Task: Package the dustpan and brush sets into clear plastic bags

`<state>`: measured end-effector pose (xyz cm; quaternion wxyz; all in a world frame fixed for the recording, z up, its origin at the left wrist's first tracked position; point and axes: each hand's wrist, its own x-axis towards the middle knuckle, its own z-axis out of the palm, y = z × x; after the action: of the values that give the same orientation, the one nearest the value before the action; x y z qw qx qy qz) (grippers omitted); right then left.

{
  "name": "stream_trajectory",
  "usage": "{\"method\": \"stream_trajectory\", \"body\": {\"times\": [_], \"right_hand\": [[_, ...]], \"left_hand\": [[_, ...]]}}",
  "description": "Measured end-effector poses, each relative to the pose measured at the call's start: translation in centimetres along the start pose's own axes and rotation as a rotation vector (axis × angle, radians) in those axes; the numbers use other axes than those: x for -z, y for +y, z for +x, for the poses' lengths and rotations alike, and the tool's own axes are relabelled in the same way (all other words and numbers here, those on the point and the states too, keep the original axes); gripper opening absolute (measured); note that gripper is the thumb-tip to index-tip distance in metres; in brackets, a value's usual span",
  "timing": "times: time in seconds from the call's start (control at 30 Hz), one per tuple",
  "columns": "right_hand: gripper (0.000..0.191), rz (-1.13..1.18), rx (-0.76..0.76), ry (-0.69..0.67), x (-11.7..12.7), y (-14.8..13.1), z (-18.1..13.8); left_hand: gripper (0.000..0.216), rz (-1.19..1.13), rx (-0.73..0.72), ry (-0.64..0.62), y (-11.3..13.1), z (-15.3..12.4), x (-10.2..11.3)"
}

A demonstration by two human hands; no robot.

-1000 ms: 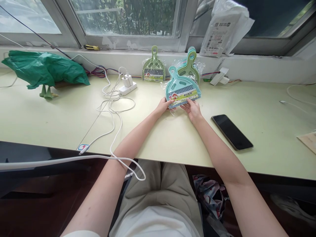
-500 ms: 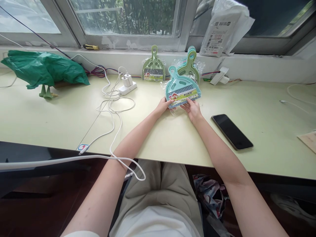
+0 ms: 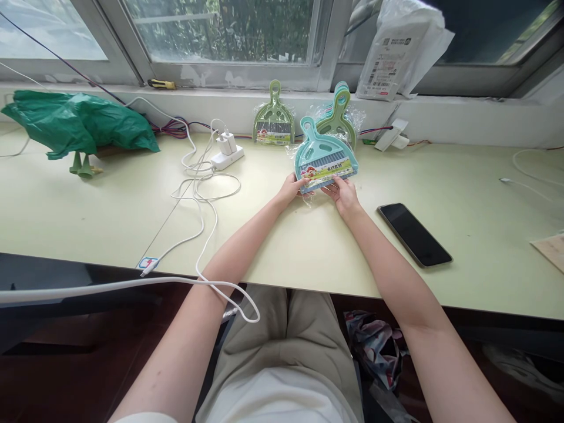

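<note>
I hold a teal mini dustpan-and-brush set in clear plastic wrap, tilted upright over the pale green table. My left hand pinches its lower left corner. My right hand grips its lower right edge. Behind it, several more wrapped sets lean against the wall below the window. A green wrapped set stands alone to their left.
A black phone lies to the right of my right hand. White chargers and a power strip with looping cables sit to the left. A green plastic bag lies far left. A white parcel rests on the sill.
</note>
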<state>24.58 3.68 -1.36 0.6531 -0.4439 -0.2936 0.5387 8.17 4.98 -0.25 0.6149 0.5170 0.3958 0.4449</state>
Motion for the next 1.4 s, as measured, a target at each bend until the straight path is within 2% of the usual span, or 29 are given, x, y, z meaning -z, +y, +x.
{"method": "stream_trajectory", "body": {"times": [0.43, 0.57, 0.7, 0.8, 0.87, 0.93, 1.03, 1.1, 1.13, 1.27, 1.33, 1.4], "right_hand": [[0.005, -0.007, -0.012, 0.012, -0.1, -0.2, -0.2], [0.003, 0.006, -0.031, -0.024, -0.1, -0.2, 0.0], [0.011, -0.012, -0.059, -0.035, 0.3, -0.9, 0.5], [0.027, -0.142, -0.046, -0.001, 1.0, -1.7, 0.8], [0.038, -0.304, 0.06, 0.062, 1.6, -2.3, 0.8], [0.044, -0.456, 0.247, 0.152, 2.2, -2.7, 0.7], [0.04, -0.612, 0.468, 0.214, 3.1, -3.0, 0.7], [0.027, -0.734, 0.573, 0.176, 3.6, -3.0, 0.9], [0.027, -0.818, 0.633, 0.14, 3.8, -2.9, 1.1], [0.062, -1.156, 0.826, -0.067, 4.5, -2.0, 2.0], [0.071, -1.195, 0.853, -0.11, 4.7, -1.6, 2.3], [0.071, -1.149, 0.85, -0.098, 4.8, -1.5, 2.5]], "left_hand": [[0.028, -0.012, -0.007, 0.006, 0.1, -0.1, -0.1], [0.026, -0.05, -0.022, 0.024, 0.1, -0.2, -0.2], [0.028, -0.075, -0.006, 0.051, 0.0, 0.2, 0.0], [0.028, -0.099, -0.014, 0.072, 0.1, 0.7, 0.5], [0.028, -0.119, -0.031, 0.072, 0.2, 1.0, 1.1], [0.029, -0.124, -0.035, 0.094, 0.4, 1.4, 1.8], [0.029, -0.123, 0.0, 0.164, 0.7, 1.8, 2.9], [0.027, -0.157, 0.04, 0.19, 0.9, 1.9, 3.4], [0.025, -0.183, 0.063, 0.19, 1.0, 1.9, 3.5], [0.017, -0.257, 0.164, 0.158, 1.4, 1.5, 3.7], [0.017, -0.279, 0.205, 0.147, 1.5, 1.3, 3.6], [0.018, -0.305, 0.236, 0.144, 1.5, 1.1, 3.4]]}}
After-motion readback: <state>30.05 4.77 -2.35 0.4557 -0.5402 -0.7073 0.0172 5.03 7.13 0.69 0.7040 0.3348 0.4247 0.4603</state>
